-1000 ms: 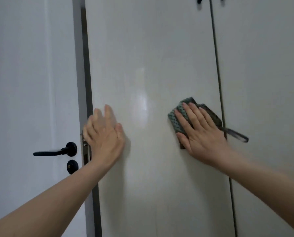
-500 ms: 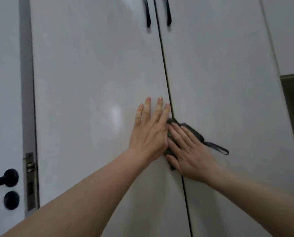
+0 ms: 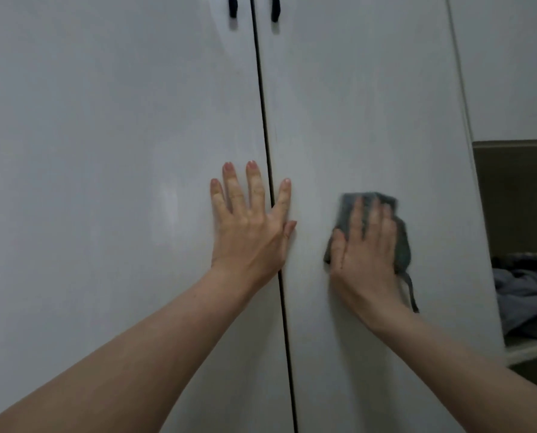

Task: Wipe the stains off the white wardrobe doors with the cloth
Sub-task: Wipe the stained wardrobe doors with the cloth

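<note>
Two white wardrobe doors fill the view: the left door [image 3: 120, 151] and the right door [image 3: 370, 104], split by a dark vertical gap. My left hand [image 3: 250, 223] lies flat with spread fingers across that gap, most of it on the left door. My right hand [image 3: 365, 248] presses a grey-green cloth [image 3: 401, 242] flat against the right door with straight fingers. The cloth shows above and to the right of the hand, and its loop hangs down by my wrist. The hand and cloth are blurred.
Two black door handles [image 3: 232, 7] sit at the top beside the gap. To the right of the wardrobe is a dark open recess [image 3: 520, 198] with grey clothing [image 3: 526, 295] piled on a white ledge.
My right hand has slid the cloth rightwards off the gap onto the right door. My left hand stays flat near the gap. The view has shifted right, and the black lever handle is gone from it.
</note>
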